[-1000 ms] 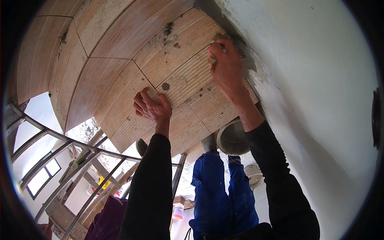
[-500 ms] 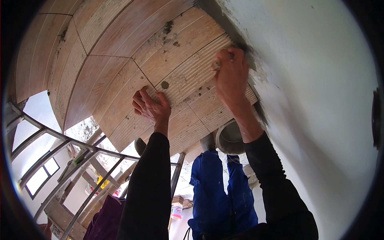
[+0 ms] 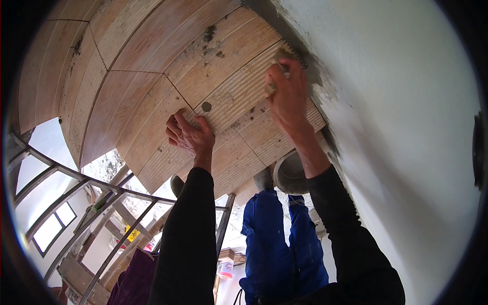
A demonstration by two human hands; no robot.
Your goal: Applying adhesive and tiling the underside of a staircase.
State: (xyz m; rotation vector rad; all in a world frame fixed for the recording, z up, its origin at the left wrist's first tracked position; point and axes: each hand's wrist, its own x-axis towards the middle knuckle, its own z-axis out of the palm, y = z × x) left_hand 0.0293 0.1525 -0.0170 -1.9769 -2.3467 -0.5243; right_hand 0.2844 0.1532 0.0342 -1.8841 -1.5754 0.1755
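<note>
Brown tiles (image 3: 213,56) with a ribbed strip (image 3: 239,89), the person's left hand (image 3: 190,136) loosely spread on them, the right hand (image 3: 288,96) clasping a blurred tan piece (image 3: 282,54) at the strip's far end, near the white wall (image 3: 396,101)

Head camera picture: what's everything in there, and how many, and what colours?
Tiles: several, wood-brown, upper left, middle
Wall: one, whitish, right side
Strip: one, grey, between tiles and wall
Bucket: one, grey, lower middle
Railing: one, grey, lower left
Window: one, bright, lower left
Boards: several, brown, behind railing
Unclear item: one, yellow, behind railing
Cloth: one, purple, bottom left
Tub: one, pink-white, bottom middle
Trousers: one pair, blue, bottom middle
Small item: one, greyish, near wall, unclear
Sleeves: two, black, lower middle
Left grip: one, bare, at the tiles
Right grip: one, bare, holding small item
</note>
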